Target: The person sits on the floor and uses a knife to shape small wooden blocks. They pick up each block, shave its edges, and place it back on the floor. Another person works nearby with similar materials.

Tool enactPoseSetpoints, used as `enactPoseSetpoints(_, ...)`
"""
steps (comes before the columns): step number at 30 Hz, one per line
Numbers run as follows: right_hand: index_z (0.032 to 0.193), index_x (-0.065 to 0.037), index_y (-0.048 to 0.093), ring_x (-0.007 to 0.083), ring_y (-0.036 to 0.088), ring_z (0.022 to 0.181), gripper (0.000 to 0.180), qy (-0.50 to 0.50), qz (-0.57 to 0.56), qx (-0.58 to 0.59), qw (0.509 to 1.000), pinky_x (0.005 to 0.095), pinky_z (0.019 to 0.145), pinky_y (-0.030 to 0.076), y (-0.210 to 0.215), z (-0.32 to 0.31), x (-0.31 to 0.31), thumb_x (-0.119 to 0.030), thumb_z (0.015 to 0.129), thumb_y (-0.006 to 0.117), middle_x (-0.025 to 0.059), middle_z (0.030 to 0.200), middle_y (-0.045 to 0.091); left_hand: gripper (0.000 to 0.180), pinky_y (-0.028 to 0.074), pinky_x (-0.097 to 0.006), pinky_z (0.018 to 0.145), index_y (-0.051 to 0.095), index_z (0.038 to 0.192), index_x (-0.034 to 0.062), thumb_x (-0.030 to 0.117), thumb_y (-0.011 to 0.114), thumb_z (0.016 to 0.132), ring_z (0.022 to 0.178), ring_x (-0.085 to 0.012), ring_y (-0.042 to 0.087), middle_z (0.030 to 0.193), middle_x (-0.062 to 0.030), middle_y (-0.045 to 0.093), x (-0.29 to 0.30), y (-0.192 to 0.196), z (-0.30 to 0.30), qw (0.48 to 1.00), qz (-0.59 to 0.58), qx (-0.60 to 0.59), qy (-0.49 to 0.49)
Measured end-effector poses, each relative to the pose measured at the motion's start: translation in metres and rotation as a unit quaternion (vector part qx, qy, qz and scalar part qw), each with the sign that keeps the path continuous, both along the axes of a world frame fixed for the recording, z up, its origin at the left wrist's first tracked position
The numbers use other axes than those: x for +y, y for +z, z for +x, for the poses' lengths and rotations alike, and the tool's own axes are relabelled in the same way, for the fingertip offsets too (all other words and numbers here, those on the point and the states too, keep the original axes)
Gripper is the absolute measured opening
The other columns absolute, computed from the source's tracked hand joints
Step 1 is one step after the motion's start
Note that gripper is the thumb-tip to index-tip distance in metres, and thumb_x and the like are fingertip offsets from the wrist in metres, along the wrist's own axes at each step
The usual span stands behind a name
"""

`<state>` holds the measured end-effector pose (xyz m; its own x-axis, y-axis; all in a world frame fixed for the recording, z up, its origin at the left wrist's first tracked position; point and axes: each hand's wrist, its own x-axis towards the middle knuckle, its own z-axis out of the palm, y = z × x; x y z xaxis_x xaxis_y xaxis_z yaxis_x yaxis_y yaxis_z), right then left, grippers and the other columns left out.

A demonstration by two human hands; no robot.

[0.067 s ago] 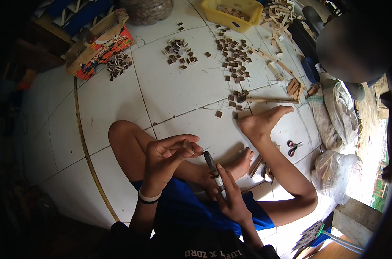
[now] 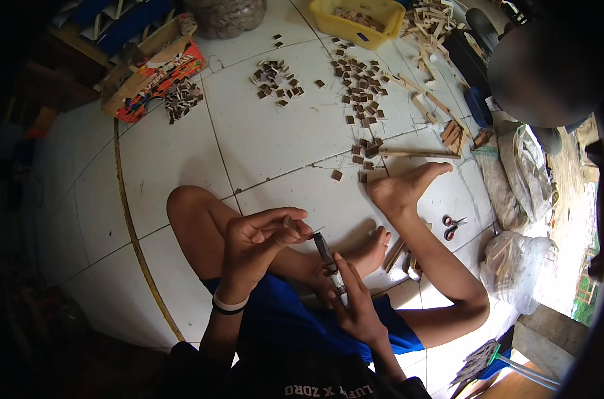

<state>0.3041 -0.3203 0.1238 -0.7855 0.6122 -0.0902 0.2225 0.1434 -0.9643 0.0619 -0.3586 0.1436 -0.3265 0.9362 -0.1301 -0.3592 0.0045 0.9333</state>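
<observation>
My left hand (image 2: pixel 248 249) is raised in front of my lap, its thumb and fingers pinching a small flat brown piece (image 2: pixel 290 224). In my right hand (image 2: pixel 360 307), a slim tool (image 2: pixel 324 253) with a long dark front end and a white and grey grip points up toward that piece. The tool's tip is close to my left fingertips; whether it touches the piece I cannot tell. What kind of tool it is does not show clearly. Beyond my feet, many small brown squares (image 2: pixel 362 86) with pale edges lie scattered on the white tiles.
A yellow tub (image 2: pixel 355 25) and a heap of wooden strips (image 2: pixel 428 23) stand at the far side. A printed carton (image 2: pixel 159 76) is at the far left, with a pile of small pieces (image 2: pixel 183 100) beside it. Scissors (image 2: pixel 452 228), sacks (image 2: pixel 518 169) and a plastic bag (image 2: pixel 514 266) lie right.
</observation>
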Motion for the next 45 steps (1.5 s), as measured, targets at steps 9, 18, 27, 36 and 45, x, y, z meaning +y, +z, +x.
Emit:
enactPoseSetpoints(9,0.162,-0.004,0.032,0.0461,0.054,0.129,0.071,-0.024,-0.008,0.0,1.0,0.0448,0.107,0.046,0.001,-0.002,-0.007,0.005,0.097,0.059,0.0291,0.141,0.05,0.033,0.06,-0.036,0.099,0.066,0.128,-0.0106,-0.001,0.071,0.097,0.107,-0.0226,0.073,0.11,-0.0193,0.075,0.0,0.002,0.008,0.999,-0.003,0.037,0.015)
enactPoseSetpoints(18,0.163,-0.007,0.032,0.0457,0.056,0.127,0.072,-0.072,-0.017,-0.026,0.997,0.0459,0.106,0.047,0.007,-0.013,-0.019,0.005,0.097,0.059,0.0286,0.139,0.051,0.037,0.064,-0.033,0.092,0.065,0.132,-0.0098,-0.014,0.062,0.095,0.11,-0.0242,0.073,0.126,-0.0213,0.071,-0.001,0.009,0.022,0.975,0.032,0.22,0.01)
enactPoseSetpoints(27,0.162,-0.009,0.034,0.0478,0.062,0.11,0.082,-0.089,0.038,-0.099,0.99,0.0499,0.091,0.055,0.015,-0.014,-0.025,0.012,0.087,0.058,0.0269,0.125,0.054,0.038,0.067,-0.034,0.086,0.066,0.129,-0.0109,-0.018,0.061,0.092,0.102,-0.0226,0.075,0.125,-0.0226,0.071,-0.001,0.007,0.026,0.956,0.064,0.285,0.014)
enactPoseSetpoints(36,0.159,0.0,0.034,0.0451,0.063,0.093,0.082,-0.058,0.139,-0.159,0.976,0.0476,0.077,0.055,0.021,-0.009,-0.019,0.015,0.081,0.055,0.0265,0.111,0.056,0.038,0.067,-0.035,0.087,0.068,0.127,-0.009,-0.019,0.061,0.092,0.102,-0.0214,0.074,0.123,-0.022,0.072,-0.001,0.006,0.027,0.948,0.074,0.309,0.019)
enactPoseSetpoints(45,0.161,-0.003,0.034,0.0455,0.06,0.114,0.078,-0.089,0.045,-0.084,0.991,0.0472,0.099,0.049,0.021,-0.006,-0.01,0.011,0.088,0.057,0.0253,0.127,0.056,0.037,0.062,-0.036,0.094,0.063,0.135,-0.0091,-0.007,0.064,0.098,0.104,-0.0202,0.072,0.113,-0.0185,0.073,0.003,0.001,0.022,0.98,0.028,0.196,0.036)
